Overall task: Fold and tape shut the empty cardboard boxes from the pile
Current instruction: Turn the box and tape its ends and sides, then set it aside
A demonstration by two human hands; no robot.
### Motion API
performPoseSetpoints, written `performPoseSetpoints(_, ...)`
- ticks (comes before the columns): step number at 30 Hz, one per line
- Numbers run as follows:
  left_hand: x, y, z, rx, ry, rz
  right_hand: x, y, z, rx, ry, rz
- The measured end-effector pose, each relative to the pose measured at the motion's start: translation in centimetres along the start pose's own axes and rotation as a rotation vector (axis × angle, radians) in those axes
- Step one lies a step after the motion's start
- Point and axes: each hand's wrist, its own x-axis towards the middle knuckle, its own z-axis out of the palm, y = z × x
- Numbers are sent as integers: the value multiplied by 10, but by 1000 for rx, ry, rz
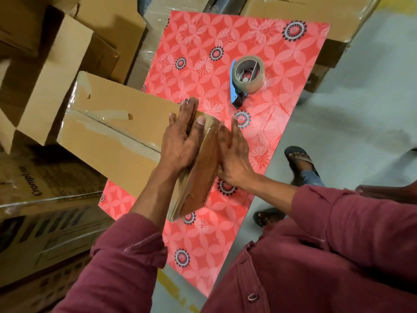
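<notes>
Pressing from both sides, my two hands hold one taped cardboard box [126,129] on the red flowered table [282,71]. My left hand [180,141] lies flat on the box's top edge, fingers straight and thumb stretched across the near end face, which shines with clear tape. My right hand [234,159] presses that same face from the other side, fingers straight, curled round nothing. The box lies tilted on the table's left edge, its long taped seam facing up and its far end hanging out over the pile.

One roll of brown tape in a blue dispenser [246,79] lies on the table, beyond the hands and apart from them, touched by neither.

To the left, a pile of open boxes [52,71] lies with flaps spread; I cannot count them for certain. Below these stand printed cartons [45,213], stacked. One more large carton [316,12] sits behind the table's far corner. Two sandalled feet [297,159] show on the grey floor [372,109] at right, and both my sleeves [126,263] are maroon.
</notes>
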Motion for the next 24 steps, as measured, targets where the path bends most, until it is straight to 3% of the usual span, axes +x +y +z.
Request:
performPoseSetpoints(3,-6,3,-8,-55,-8,16,-36,6,8,-87,-24,-54)
performPoseSetpoints(8,-64,-12,-36,-218,282,31,-78,13,23,-40,-109,-197)
performPoseSetpoints(11,-125,-38,-51,-255,325,-50,-83,2,29,-23,-229,-357)
performPoseSetpoints(14,-180,-62,-54,-135,144,33,-82,-16,39,-80,-198,-437)
performPoseSetpoints(16,-201,-76,-48,48,-5,112,-83,-29,47,-116,-154,-427)
performPoseSetpoints(18,-209,-90,-38,276,-56,176,-87,-37,54,-101,-97,-412)
performPoseSetpoints(24,-204,-104,-15,441,195,183,-96,-37,68,-36,-58,-394)
